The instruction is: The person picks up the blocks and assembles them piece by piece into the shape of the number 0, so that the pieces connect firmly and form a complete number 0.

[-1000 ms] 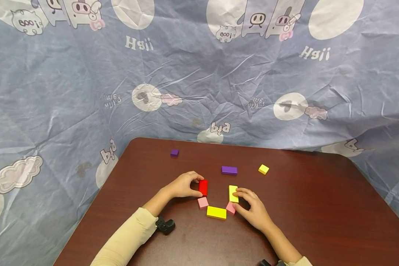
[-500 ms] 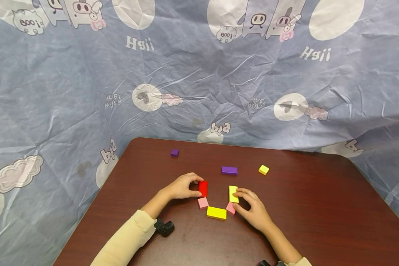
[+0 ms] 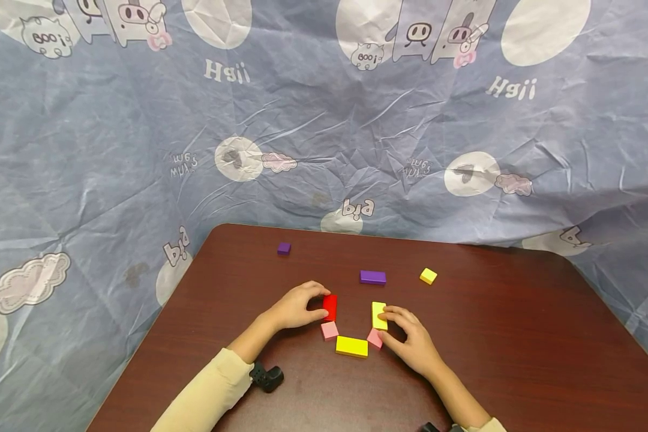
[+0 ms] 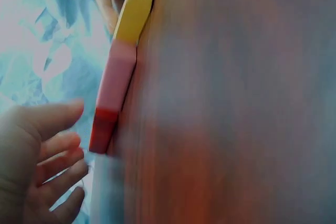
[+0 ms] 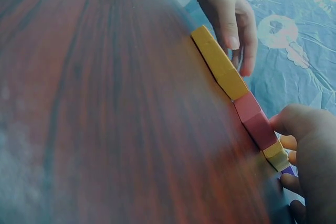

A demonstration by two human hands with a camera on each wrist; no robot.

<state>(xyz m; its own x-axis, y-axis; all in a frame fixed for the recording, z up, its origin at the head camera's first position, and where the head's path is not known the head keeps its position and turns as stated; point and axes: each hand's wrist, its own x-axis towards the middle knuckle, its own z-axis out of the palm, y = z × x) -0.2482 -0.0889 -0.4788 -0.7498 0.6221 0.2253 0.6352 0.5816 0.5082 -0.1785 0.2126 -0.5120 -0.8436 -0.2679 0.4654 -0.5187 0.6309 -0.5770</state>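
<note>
In the head view my left hand (image 3: 297, 307) spans a red block (image 3: 331, 307), thumb near its front end and fingertips at its far end. A square pink block (image 3: 329, 330) sits right at the red block's near end. My right hand (image 3: 413, 342) has its fingertips on an upright-lying yellow block (image 3: 378, 312) and its thumb at a second pink block (image 3: 374, 338). Between the pink blocks lies another long yellow block (image 3: 351, 347), forming a curved row. The left wrist view shows the red block (image 4: 103, 129) beyond my left thumb.
On the brown table (image 3: 518, 336), a long purple block (image 3: 372, 278) lies behind the row. A small yellow block (image 3: 428, 276) is to its right, a small purple block (image 3: 284, 248) far left. A printed blue cloth (image 3: 302, 120) hangs behind the table.
My left hand has drawn the red block slightly nearer, toward the left pink block. The right hand and the other blocks have stayed in place.
</note>
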